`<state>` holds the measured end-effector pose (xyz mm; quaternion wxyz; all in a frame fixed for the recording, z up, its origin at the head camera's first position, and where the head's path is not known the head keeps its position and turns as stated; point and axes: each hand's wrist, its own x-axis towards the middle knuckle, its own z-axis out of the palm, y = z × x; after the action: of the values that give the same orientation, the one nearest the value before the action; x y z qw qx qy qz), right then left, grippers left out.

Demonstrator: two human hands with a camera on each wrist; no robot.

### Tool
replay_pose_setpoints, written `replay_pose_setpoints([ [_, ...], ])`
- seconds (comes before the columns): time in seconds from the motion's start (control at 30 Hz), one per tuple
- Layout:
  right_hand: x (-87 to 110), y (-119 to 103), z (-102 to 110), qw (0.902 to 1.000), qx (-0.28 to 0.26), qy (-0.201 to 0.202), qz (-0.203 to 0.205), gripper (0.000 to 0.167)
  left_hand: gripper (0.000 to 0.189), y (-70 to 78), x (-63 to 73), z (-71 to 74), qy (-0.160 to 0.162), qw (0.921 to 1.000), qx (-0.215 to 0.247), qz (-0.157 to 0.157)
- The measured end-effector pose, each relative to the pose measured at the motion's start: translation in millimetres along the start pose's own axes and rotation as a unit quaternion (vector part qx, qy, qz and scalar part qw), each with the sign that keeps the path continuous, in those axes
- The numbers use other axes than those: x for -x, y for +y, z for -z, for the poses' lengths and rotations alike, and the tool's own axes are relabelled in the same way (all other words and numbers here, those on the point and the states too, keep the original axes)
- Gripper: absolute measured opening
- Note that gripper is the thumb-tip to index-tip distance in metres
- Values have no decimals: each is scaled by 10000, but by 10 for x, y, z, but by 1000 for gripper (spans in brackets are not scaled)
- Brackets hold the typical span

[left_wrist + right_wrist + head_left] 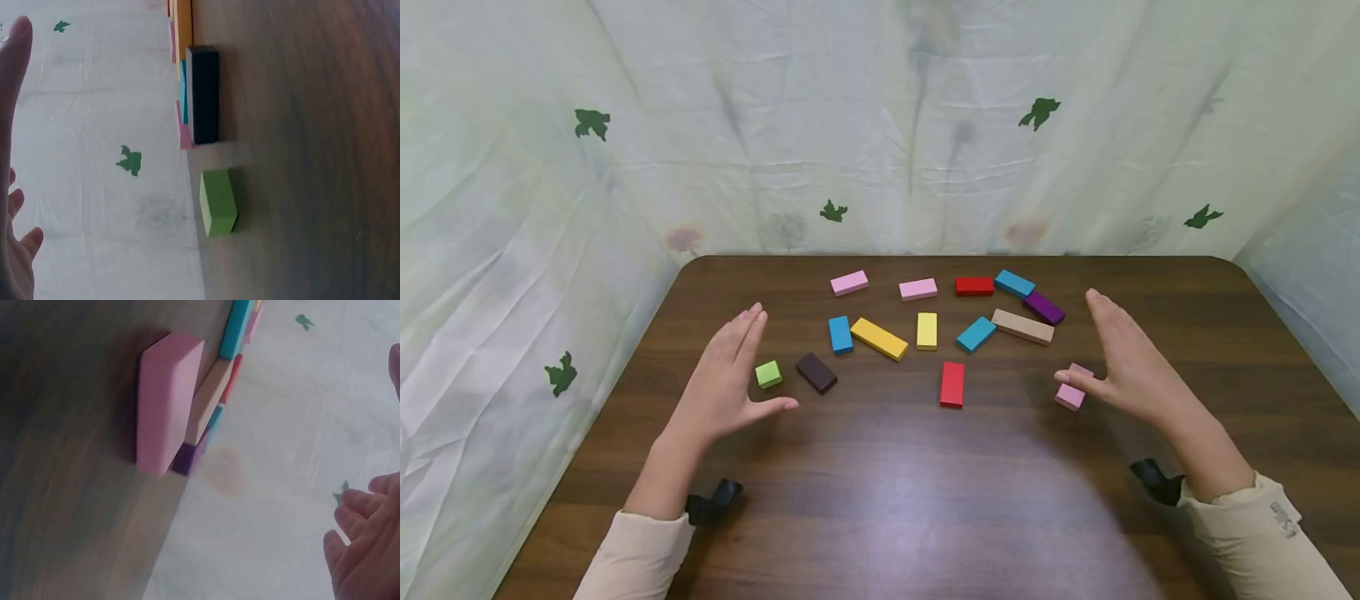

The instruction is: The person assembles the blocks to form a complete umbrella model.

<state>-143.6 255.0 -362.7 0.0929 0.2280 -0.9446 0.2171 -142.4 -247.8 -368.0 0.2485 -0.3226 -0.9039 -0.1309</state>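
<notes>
My left hand (722, 379) hovers over the table's left side, fingers straight and thumb spread, holding nothing. Closest to it are a small light green block (768, 374) and a dark brown block (816, 373). On the right, my right hand (1131, 367) is also raised with fingers extended and thumb apart. Its thumb partly covers a pink block (1070, 397) in the head view; the right wrist view shows that pink block (165, 406) lying apart from the hand. Between the hands lie a red block (952, 385), a yellow block (927, 332) and an orange-yellow block (879, 339).
Farther back lie two pink blocks, one at the left (849, 283), a red block (974, 287), several blue blocks (976, 334), a purple block (1044, 307) and a tan block (1022, 327). The brown wooden table (880, 500) meets a pale curtain (880, 125) behind.
</notes>
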Motion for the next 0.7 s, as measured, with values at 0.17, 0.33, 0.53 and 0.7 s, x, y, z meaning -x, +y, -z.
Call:
replay_pose_setpoints([
  [0.17,-80,-66,-45,9989,-385,-77,-245,104,108,97,13,-62,237,9994,247,8],
  [0.33,-143,-116,-112,9963,-715,-181,-439,101,108,227,8,-131,171,9982,536,185],
  [0.53,-192,-166,-227,9939,-946,-199,-525,97,108,390,-20,-210,-80,9919,1144,545],
  [0.7,-231,-181,-341,9903,-1132,-270,-754,95,108,505,-47,-281,-207,9814,1755,748],
])
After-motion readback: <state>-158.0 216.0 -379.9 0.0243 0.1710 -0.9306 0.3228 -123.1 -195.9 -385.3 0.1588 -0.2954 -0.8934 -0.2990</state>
